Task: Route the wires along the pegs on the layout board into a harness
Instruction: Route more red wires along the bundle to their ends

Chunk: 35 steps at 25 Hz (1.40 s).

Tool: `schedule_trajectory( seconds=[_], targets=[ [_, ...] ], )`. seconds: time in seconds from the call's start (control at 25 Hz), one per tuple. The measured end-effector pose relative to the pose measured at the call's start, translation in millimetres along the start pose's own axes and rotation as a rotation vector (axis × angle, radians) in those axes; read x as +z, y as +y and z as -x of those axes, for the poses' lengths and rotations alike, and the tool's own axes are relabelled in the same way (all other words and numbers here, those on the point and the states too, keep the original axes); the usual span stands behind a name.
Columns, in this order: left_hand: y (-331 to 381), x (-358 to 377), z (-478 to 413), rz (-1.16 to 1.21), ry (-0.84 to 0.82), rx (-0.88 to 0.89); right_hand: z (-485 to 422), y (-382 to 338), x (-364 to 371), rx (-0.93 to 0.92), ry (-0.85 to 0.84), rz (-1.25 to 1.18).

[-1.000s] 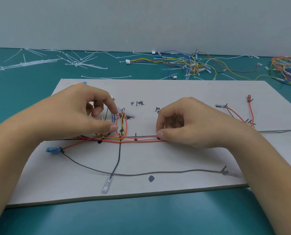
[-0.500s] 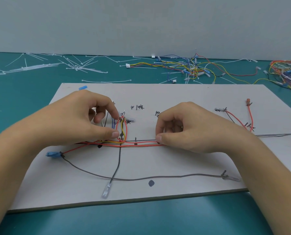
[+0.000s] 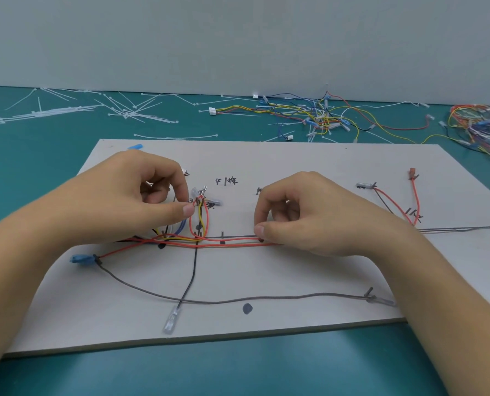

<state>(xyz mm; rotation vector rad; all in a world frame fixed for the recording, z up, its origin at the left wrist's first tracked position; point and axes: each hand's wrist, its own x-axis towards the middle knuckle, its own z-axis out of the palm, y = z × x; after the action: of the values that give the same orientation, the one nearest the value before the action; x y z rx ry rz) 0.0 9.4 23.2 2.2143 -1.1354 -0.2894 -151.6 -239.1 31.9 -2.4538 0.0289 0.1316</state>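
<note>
Wire routing on the flat grey rectangular layout board [image 3: 309, 164], which lay on a teal table [image 3: 38, 178]. The left hand [image 3: 129, 201] was pinched, thumb against forefinger, on the upright loop of thin red wire [image 3: 206, 217] beside a yellow wire [image 3: 200, 217]. The right hand [image 3: 303, 215] was likewise pinched on the horizontal run of red wires [image 3: 232, 243], which was held just above the board past a short dark peg [image 3: 222, 235]. The step in hand was judged to be the seating of the red branch into the main trunk. The next move was judged to call for slack drawn out of the loop while the run was kept pressed against the pegs. A long grey wire [image 3: 238, 300] lay loose nearer the viewer
</note>
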Motion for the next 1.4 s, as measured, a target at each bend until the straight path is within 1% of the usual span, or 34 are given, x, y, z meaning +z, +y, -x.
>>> schedule_trajectory(
  seconds=[0.08, 0.2, 0.24, 0.32, 0.44, 0.64, 0.8, 1.4],
  targets=[
    [-1, 2, 0, -0.01, 0.054, 0.015, -1, 0, 1, 0.003, -0.002, 0.0],
    [-1, 2, 0, 0.025, 0.277, 0.046, -1, 1, 1, 0.009, -0.012, 0.0],
    [0, 1, 0, 0.034, 0.322, 0.045, -2, 2, 1, 0.012, -0.015, -0.002],
    [2, 1, -1, 0.032, 0.345, 0.034, -1, 3, 0, 0.016, -0.02, -0.009],
    [4, 5, -2, 0.04, 0.31, 0.014, -2, 3, 0, 0.016, -0.035, -0.007],
    [7, 8, -4, 0.033, 0.148, -0.018, -1, 4, 0, 0.018, -0.039, 0.005],
    [9, 11, -2, 0.038, 0.07, -0.01, -1, 3, -1, 0.023, -0.042, -0.014],
    [5, 14, -5, 0.038, 0.021, -0.023, -4, 8, 0, 0.02, -0.042, -0.045]
  ],
)
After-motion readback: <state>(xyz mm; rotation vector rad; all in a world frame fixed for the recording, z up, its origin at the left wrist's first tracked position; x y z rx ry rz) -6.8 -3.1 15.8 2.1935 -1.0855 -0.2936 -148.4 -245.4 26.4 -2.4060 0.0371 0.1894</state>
